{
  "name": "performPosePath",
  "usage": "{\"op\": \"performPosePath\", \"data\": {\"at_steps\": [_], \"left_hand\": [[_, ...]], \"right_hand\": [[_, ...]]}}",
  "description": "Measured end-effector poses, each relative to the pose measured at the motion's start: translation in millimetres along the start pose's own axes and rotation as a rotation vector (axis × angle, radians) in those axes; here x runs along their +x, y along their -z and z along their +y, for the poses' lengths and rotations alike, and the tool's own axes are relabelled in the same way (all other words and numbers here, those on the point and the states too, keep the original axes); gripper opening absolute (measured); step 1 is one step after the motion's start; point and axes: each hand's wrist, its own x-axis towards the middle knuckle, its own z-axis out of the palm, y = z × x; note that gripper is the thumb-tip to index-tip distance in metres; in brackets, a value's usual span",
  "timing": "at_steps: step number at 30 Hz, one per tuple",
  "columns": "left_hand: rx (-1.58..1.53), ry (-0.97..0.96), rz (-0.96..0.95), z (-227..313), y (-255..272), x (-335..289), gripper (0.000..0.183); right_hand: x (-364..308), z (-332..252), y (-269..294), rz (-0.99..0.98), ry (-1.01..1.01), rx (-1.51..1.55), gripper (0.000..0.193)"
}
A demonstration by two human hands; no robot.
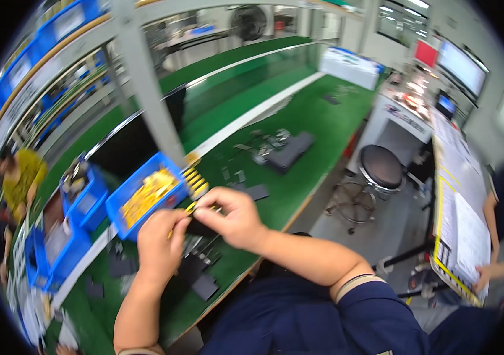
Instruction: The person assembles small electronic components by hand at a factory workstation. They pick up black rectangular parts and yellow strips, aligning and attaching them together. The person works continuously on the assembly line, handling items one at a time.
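Both hands, left hand (160,239) and right hand (234,216), pinch a yellow strip (195,207) (beside blue bin (123,201)).

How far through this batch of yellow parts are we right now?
Done: dark flat pieces already lie on the green mat. In hand: the left hand and right hand pinch a small yellow strip between them. Left: the blue plastic bin holds plenty of yellow parts; the exact count is unclear.
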Motion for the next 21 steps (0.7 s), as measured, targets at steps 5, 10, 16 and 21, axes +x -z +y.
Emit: {"op": "performPosePath", "data": {"at_steps": [5,10,16,21], "left_hand": [[0.006,0.138,0.071,-4,22,-16,0.009],[-0.016,0.326,0.107,-11,37,-29,0.012],[-0.064,0.511,0.19,-17,46,-44,0.013],[0.147,0.376,0.251,-21,41,-53,0.01]], "right_hand": [[15,-8,-31,-0.095,-0.175,0.353,0.004],[30,-7,-51,-0.209,-0.293,0.401,0.004],[50,-3,-68,-0.385,-0.423,0.379,0.004],[46,14,-81,-0.389,-0.453,0.467,0.004]]}}
